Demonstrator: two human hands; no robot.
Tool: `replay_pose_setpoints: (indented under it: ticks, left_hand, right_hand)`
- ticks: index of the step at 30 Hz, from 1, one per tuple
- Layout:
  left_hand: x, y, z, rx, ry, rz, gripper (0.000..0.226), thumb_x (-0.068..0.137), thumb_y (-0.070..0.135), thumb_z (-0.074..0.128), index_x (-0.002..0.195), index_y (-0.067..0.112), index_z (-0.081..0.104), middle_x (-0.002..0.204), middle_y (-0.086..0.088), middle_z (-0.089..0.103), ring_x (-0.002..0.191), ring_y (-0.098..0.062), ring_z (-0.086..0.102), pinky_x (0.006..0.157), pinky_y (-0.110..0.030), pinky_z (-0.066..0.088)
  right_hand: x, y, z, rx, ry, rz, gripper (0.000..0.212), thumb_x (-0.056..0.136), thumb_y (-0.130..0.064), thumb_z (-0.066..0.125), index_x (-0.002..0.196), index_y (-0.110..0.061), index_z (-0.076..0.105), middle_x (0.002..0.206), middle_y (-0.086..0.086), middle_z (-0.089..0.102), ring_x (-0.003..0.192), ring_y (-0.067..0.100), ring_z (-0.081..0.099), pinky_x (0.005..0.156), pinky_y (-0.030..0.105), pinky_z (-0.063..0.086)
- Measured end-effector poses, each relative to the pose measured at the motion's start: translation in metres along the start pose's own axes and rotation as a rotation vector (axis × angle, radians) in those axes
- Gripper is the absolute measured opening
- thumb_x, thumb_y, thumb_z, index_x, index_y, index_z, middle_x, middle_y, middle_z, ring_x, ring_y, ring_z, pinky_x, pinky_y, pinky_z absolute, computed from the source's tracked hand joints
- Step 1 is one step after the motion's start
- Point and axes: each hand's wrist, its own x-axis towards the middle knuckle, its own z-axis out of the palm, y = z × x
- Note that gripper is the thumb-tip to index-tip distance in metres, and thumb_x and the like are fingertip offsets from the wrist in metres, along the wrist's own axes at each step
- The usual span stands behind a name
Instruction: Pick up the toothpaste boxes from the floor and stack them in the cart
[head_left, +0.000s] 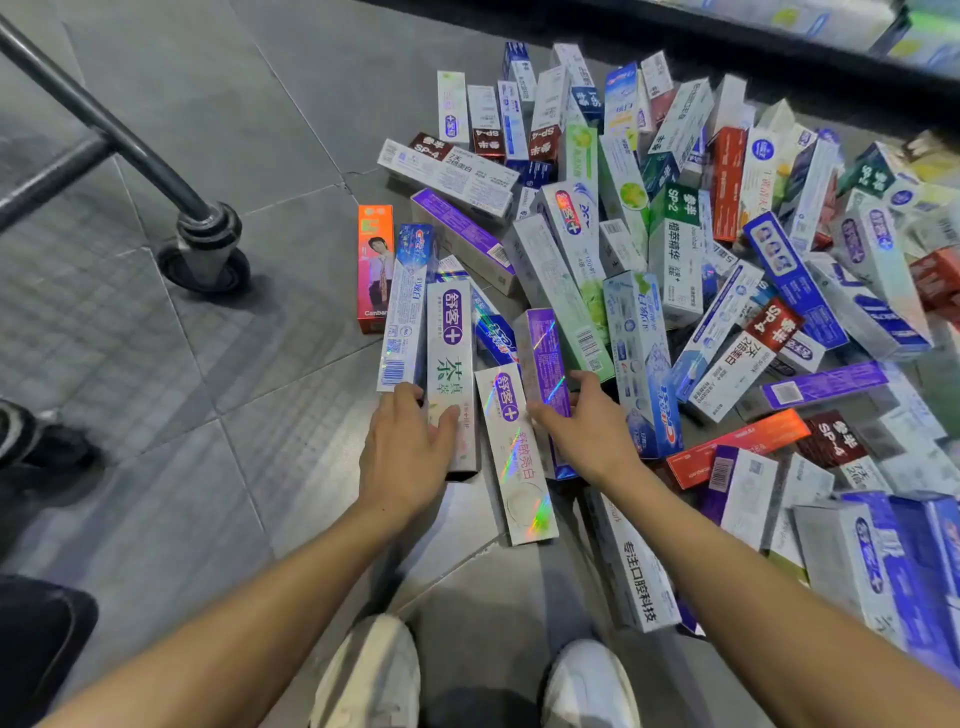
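Here a grey tiled floor (249, 156) carries a wide heap of toothpaste boxes (675, 249), spread ahead and to the right of both hands. At upper left stands the cart frame (78, 98) with its wheel (205, 262). The left hand (410, 452) lies flat, fingers spread, on a white tea-print box (451, 358). Just beside it, the right hand (582, 421) curls its fingers around a purple holographic box (545, 358).

cart (205, 244) cut off top left — only one wheel and bars show; shelf (831, 31) blurred.
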Motion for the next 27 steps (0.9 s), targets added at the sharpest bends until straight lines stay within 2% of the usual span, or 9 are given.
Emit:
replay_pose_setpoints:
  ticks: [4, 8, 13, 17, 20, 22, 24, 25, 27]
  left_hand:
    - [-0.004, 0.013, 0.007, -0.058, -0.075, 0.053, 0.031, 0.098, 0.041, 0.059, 0.115, 0.016, 0.051, 0.112, 0.0, 0.06, 0.095, -0.017, 0.059, 0.071, -0.024, 0.041]
    - [-0.018, 0.022, 0.022, -0.204, -0.168, -0.089, 0.028, 0.098, 0.043, 0.06, 0.088, 0.017, 0.061, 0.083, 0.003, 0.07, 0.081, -0.015, 0.064, 0.064, -0.017, 0.044]
    - [-0.044, 0.028, 0.039, -0.254, -0.227, -0.319, 0.048, 0.097, 0.047, 0.058, 0.071, 0.008, 0.069, 0.074, -0.009, 0.072, 0.085, -0.032, 0.066, 0.079, -0.038, 0.054]
    - [-0.051, 0.028, 0.053, -0.315, -0.275, -0.441, 0.054, 0.094, 0.053, 0.06, 0.057, 0.014, 0.061, 0.061, 0.001, 0.065, 0.056, -0.009, 0.062, 0.046, -0.017, 0.043]
    - [-0.047, 0.03, 0.066, -0.399, -0.325, -0.485, 0.046, 0.09, 0.056, 0.066, 0.067, 0.016, 0.064, 0.068, 0.003, 0.067, 0.063, -0.009, 0.063, 0.046, -0.015, 0.04]
    - [-0.042, 0.035, 0.075, -0.531, -0.35, -0.503, 0.037, 0.09, 0.049, 0.071, 0.096, 0.013, 0.072, 0.093, -0.004, 0.075, 0.087, -0.022, 0.071, 0.07, -0.025, 0.053]
    - [-0.039, 0.041, 0.082, -0.714, -0.375, -0.544, 0.038, 0.09, 0.038, 0.075, 0.117, 0.012, 0.067, 0.11, -0.007, 0.075, 0.099, -0.026, 0.072, 0.089, -0.04, 0.058]
    - [-0.037, 0.041, 0.086, -0.765, -0.394, -0.56, 0.036, 0.09, 0.036, 0.075, 0.116, 0.012, 0.064, 0.107, -0.005, 0.075, 0.095, -0.02, 0.073, 0.087, -0.038, 0.06]
    - [-0.034, 0.041, 0.091, -0.757, -0.422, -0.589, 0.025, 0.09, 0.036, 0.075, 0.094, 0.016, 0.062, 0.08, 0.006, 0.074, 0.064, -0.003, 0.068, 0.059, -0.019, 0.054]
  right_hand:
    - [0.004, -0.003, 0.0, -0.11, 0.016, 0.019, 0.059, 0.086, -0.048, 0.072, 0.13, -0.015, 0.05, 0.12, 0.007, 0.069, 0.106, 0.026, 0.066, 0.09, 0.045, 0.055]
    - [0.014, -0.007, -0.003, -0.198, 0.007, 0.051, 0.044, 0.087, -0.045, 0.068, 0.117, -0.016, 0.055, 0.114, 0.01, 0.069, 0.102, 0.032, 0.065, 0.086, 0.047, 0.054]
    - [0.014, -0.001, -0.01, -0.048, 0.004, 0.081, 0.043, 0.088, -0.036, 0.066, 0.126, -0.016, 0.061, 0.119, 0.005, 0.069, 0.108, 0.027, 0.064, 0.096, 0.047, 0.052]
    - [0.011, 0.008, -0.017, 0.207, 0.019, 0.154, 0.031, 0.088, -0.03, 0.064, 0.115, -0.015, 0.065, 0.106, 0.004, 0.071, 0.099, 0.024, 0.068, 0.093, 0.048, 0.055]
    - [0.005, 0.012, -0.022, 0.416, -0.017, 0.202, 0.014, 0.084, -0.021, 0.062, 0.096, -0.017, 0.066, 0.099, 0.008, 0.072, 0.094, 0.027, 0.07, 0.089, 0.046, 0.057]
    - [-0.002, 0.014, -0.023, 0.491, -0.033, 0.226, 0.008, 0.086, -0.012, 0.06, 0.089, -0.015, 0.066, 0.098, 0.014, 0.072, 0.092, 0.029, 0.068, 0.086, 0.045, 0.055]
    - [-0.01, 0.014, -0.023, 0.533, -0.043, 0.25, 0.015, 0.085, -0.009, 0.059, 0.097, -0.007, 0.068, 0.111, 0.024, 0.069, 0.105, 0.039, 0.066, 0.098, 0.052, 0.052]
    - [-0.014, 0.015, -0.022, 0.545, -0.044, 0.261, 0.021, 0.081, -0.012, 0.06, 0.1, -0.005, 0.067, 0.116, 0.027, 0.067, 0.112, 0.042, 0.063, 0.102, 0.055, 0.049]
    - [-0.02, 0.016, -0.023, 0.576, -0.048, 0.284, 0.04, 0.069, -0.021, 0.058, 0.104, -0.001, 0.065, 0.118, 0.027, 0.065, 0.115, 0.043, 0.061, 0.104, 0.058, 0.047]
